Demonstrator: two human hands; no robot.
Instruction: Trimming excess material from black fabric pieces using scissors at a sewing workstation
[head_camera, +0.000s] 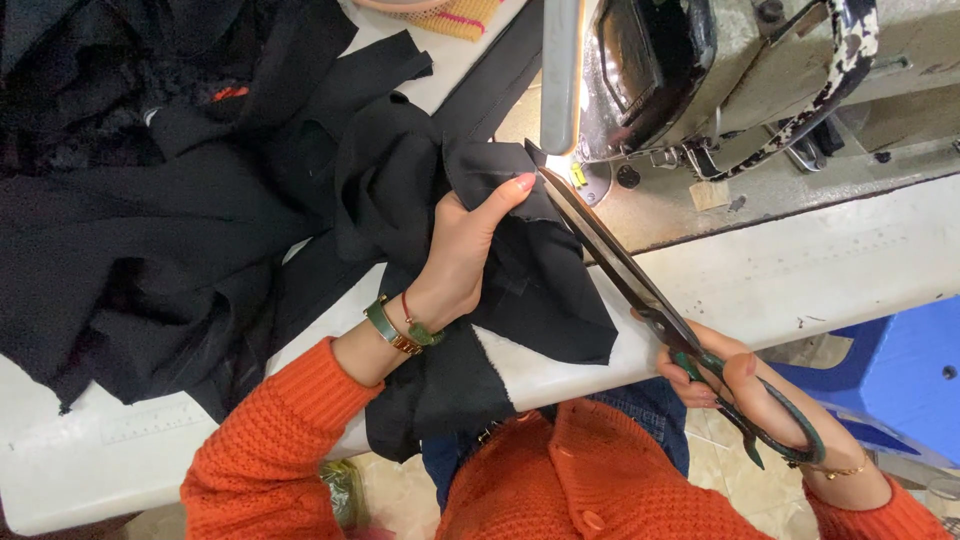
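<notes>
My left hand (466, 250) pinches a piece of black fabric (540, 295) and lifts its corner over the white table (800, 270). On that wrist sit a green bracelet and a red thread. My right hand (745, 395) grips large dark scissors (640, 285) by their green handles. The long blades point up and left, and their tips meet the fabric edge just beside my left thumb. The blades look nearly closed.
A grey sewing machine (700, 70) stands at the back right with its lamp lit. A heap of black cloth (150, 220) covers the table's left half. A blue plastic stool (900, 370) stands at the right. My orange knitted sleeves fill the bottom.
</notes>
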